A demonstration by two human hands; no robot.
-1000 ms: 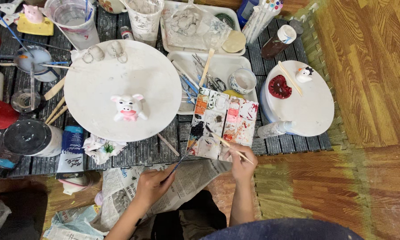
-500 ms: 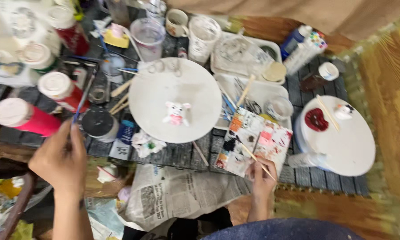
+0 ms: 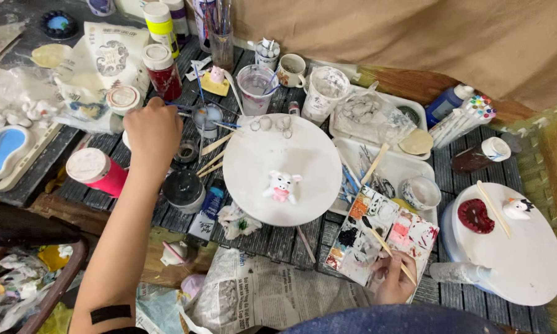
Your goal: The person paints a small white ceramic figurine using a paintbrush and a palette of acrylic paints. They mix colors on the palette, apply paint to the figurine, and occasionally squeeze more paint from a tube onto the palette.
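Paint-smeared palette (image 3: 380, 238) and thin brush (image 3: 386, 247) gripped in right hand (image 3: 393, 278); left hand (image 3: 152, 133) clenched near jars.

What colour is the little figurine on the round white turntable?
White with pink details; the figurine shows clearly in the head view.

The left hand (image 3: 150, 133), a second ago down by the newspaper (image 3: 263, 291) at the near edge of the surface, has gone up and out to the left and now hangs over the paint bottles (image 3: 161, 68) and small water dish (image 3: 205, 116) (its fingers are hidden from view).
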